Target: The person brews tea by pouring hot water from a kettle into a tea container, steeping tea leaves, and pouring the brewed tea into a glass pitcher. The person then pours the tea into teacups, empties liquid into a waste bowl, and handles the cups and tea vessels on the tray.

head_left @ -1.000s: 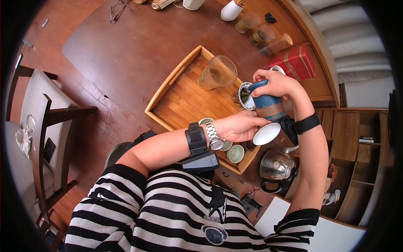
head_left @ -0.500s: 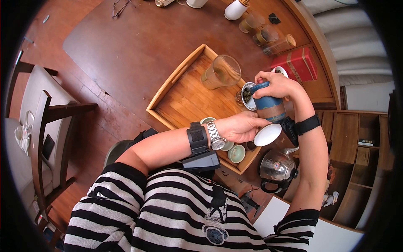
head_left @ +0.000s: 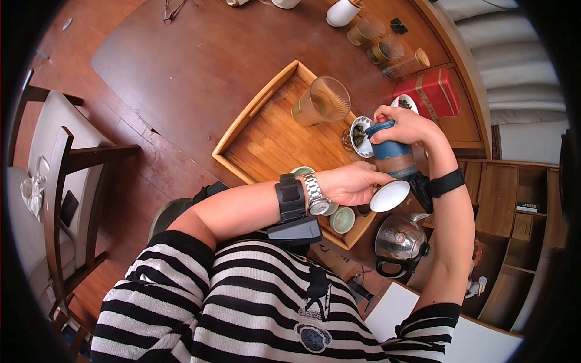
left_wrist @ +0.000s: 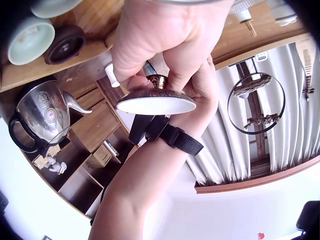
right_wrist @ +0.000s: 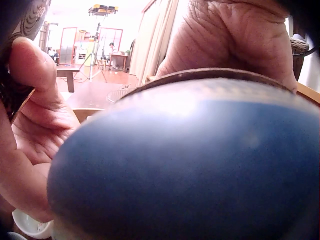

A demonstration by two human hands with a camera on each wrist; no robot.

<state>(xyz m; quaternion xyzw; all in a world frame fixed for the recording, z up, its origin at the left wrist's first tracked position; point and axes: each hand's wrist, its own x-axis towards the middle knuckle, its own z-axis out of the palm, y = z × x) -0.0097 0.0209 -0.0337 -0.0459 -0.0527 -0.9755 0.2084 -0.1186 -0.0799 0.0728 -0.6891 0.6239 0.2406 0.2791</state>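
Observation:
In the head view my right hand (head_left: 410,125) grips a blue canister (head_left: 393,154) with a brown band. It is tilted, its blue-rimmed end beside a patterned white bowl (head_left: 365,152) with dark tea leaves inside. My left hand (head_left: 351,184) pinches a lid (head_left: 390,196) by its knob, below the canister. From the left wrist the lid (left_wrist: 157,105) shows a dark outside, a gold-coloured knob and a white inside. The canister's blue body (right_wrist: 185,165) fills much of the right wrist view, hiding most of the right hand's fingers.
A wooden tray (head_left: 245,129) bears a tall ribbed glass (head_left: 321,101) and small green cups (head_left: 342,220). A steel kettle (head_left: 399,237) stands close to the right forearm. Farther back are a red box (head_left: 445,91), a white dish (head_left: 396,101) with leaves and several glasses (head_left: 396,65).
The canister's rimmed end has shifted slightly away from the bowl with my right hand. My left hand keeps hold of the lid at nearly the same spot. The view has shifted a little.

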